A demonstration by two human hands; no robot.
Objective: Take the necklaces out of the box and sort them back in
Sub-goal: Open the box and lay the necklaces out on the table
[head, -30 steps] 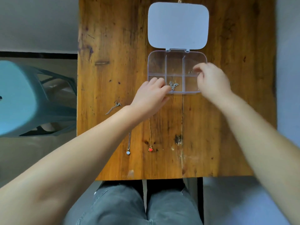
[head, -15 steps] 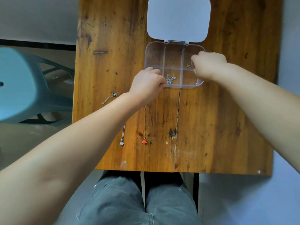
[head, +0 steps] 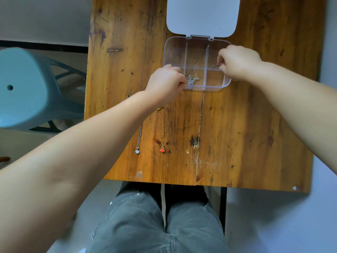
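Your right hand (head: 238, 63) pinches a small gold necklace (head: 215, 64) in the box (head: 175, 52)'s far right compartment. Your left hand (head: 166, 84) grips the box's near left corner. The box's long axis runs left-right, lid (head: 202, 15) open away from you.

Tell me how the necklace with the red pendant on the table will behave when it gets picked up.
The red-pendant necklace is a thin chain lying slack on the table, so it will probably go limp and dangle. Its pendant may swing at the low end. It looks light, and the fine links could snag or tangle.
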